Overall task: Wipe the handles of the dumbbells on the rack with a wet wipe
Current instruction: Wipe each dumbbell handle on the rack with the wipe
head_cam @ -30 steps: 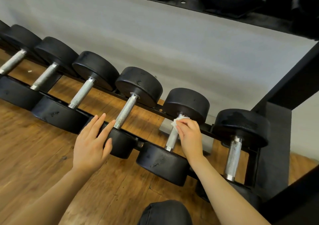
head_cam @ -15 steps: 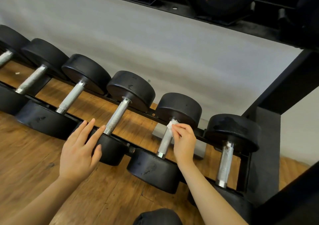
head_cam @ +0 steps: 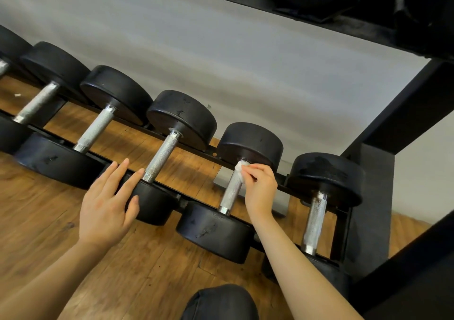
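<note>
We found our left hand (head_cam: 105, 204) flat, fingers straight, resting against a near dumbbell head (head_cam: 152, 204). Farther along the rack (head_cam: 368, 196), our right hand (head_cam: 260, 187) pinched the wet wipe (head_cam: 242, 169) against the far end of a knurled handle (head_cam: 232, 189).

place: gym | evidence: black dumbbells (head_cam: 181, 133) in a row on steel rack (head_cam: 383, 128), wood floor (head_cam: 147, 270)

Open gaps between neighbouring handles (head_cam: 162, 156); black heads (head_cam: 250, 142) and rack rails (head_cam: 196, 149) hem each end.
</note>
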